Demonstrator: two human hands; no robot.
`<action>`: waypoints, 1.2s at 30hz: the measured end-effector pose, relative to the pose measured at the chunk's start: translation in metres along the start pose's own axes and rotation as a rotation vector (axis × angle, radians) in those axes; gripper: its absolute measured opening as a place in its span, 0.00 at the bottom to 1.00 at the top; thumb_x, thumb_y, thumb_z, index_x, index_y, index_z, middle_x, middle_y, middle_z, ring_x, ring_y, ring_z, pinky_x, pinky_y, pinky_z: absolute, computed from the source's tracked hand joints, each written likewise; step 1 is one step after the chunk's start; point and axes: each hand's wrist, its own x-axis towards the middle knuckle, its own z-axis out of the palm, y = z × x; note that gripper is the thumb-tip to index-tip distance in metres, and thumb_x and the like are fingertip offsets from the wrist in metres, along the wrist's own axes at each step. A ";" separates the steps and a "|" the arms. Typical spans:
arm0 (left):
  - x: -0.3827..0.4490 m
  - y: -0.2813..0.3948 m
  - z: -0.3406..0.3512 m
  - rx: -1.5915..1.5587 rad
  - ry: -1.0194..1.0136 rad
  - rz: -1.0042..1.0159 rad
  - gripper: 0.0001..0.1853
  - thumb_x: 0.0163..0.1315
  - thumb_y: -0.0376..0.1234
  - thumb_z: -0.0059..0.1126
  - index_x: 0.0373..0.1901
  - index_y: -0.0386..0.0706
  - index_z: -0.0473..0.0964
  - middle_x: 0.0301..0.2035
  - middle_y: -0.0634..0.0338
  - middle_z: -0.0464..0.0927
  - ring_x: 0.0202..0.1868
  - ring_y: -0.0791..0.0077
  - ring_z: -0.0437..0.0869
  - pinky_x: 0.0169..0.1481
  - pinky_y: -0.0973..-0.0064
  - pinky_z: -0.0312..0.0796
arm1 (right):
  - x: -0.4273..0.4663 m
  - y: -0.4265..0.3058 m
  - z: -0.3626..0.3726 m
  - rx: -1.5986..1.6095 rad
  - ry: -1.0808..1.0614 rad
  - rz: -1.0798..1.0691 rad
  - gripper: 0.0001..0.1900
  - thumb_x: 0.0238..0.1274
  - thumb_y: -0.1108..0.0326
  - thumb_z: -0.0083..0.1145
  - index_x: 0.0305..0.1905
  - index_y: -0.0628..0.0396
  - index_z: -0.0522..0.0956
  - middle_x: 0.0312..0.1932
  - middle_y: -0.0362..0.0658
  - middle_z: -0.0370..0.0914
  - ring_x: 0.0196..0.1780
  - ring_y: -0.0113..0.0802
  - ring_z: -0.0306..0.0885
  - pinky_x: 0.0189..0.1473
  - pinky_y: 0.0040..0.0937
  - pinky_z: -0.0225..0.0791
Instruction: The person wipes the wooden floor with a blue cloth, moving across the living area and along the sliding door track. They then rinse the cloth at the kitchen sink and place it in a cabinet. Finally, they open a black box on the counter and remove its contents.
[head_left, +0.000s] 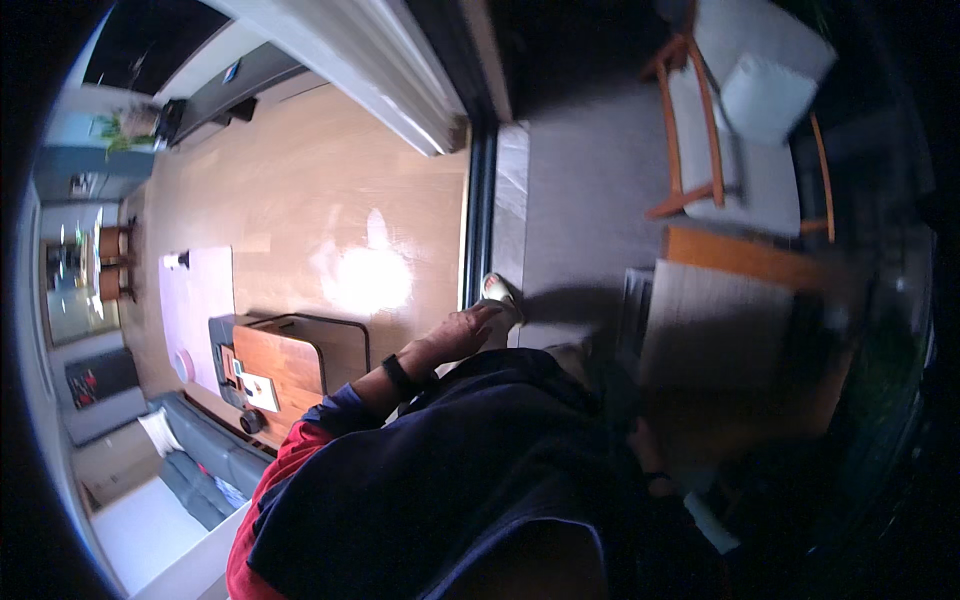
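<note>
My left hand (466, 330), with a dark watch on its wrist, is in front of my body, above a foot in a pale open-toed slipper (501, 296). Nothing shows in this hand, and its fingers look loosely extended. My right hand (643, 441) is low on the right in deep shadow, with a band at its wrist; its fingers and anything in them are too dark to make out. The slipper stands beside the dark track of a sliding door (481, 202), on a grey stone strip.
Left of the track are a wood floor (300, 172), a wooden side table (289, 352) with a metal frame, and a blue-grey sofa (217, 450). A white curtain (375, 67) hangs ahead. On the right are a cushioned wooden armchair (694, 127) and a low table (720, 315).
</note>
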 end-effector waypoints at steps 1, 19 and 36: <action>-0.010 -0.015 -0.019 0.016 0.054 0.028 0.25 0.65 0.35 0.49 0.64 0.46 0.63 0.55 0.43 0.73 0.52 0.46 0.79 0.58 0.55 0.72 | 0.011 -0.011 -0.004 -0.243 -0.093 0.044 0.28 0.60 0.61 0.59 0.63 0.57 0.67 0.57 0.57 0.73 0.58 0.53 0.73 0.58 0.46 0.67; -0.153 -0.180 -0.307 -0.605 0.546 -0.013 0.19 0.66 0.41 0.56 0.54 0.41 0.75 0.55 0.50 0.75 0.57 0.56 0.76 0.62 0.64 0.68 | 0.241 -0.628 -0.137 -0.279 -0.065 -0.485 0.28 0.58 0.54 0.61 0.57 0.61 0.71 0.52 0.57 0.77 0.57 0.53 0.74 0.57 0.46 0.66; -0.363 -0.274 -0.534 -0.663 0.897 1.106 0.08 0.67 0.33 0.56 0.32 0.39 0.78 0.36 0.55 0.76 0.37 0.59 0.79 0.43 0.65 0.68 | 0.190 -1.271 0.222 -0.513 -0.601 -1.261 0.20 0.54 0.74 0.59 0.54 0.60 0.72 0.46 0.49 0.78 0.50 0.39 0.77 0.54 0.34 0.68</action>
